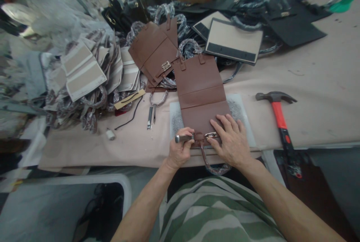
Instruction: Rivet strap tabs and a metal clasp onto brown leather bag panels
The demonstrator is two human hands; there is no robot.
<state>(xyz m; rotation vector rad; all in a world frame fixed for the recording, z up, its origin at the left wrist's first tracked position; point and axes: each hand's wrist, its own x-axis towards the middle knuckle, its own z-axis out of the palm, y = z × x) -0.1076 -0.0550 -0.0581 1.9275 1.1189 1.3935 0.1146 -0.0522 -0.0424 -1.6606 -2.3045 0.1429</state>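
A brown leather bag piece (200,92) lies flat on a grey pad (237,108) at the table's near edge. My left hand (180,152) is closed around a metal rod-like tool (183,137), whose tip meets the bag's strap near the silver clasp (210,134). My right hand (231,140) lies flat with fingers spread on the leather, pressing beside the clasp. A wrapped handle (215,167) hangs over the table's edge below my hands.
A red-handled hammer (278,116) lies to the right. Pliers (153,108) and a small white piece (110,134) lie to the left. More brown bags (153,48), beige panels (81,71) and black bags (292,24) crowd the back. A white bin (70,182) stands below left.
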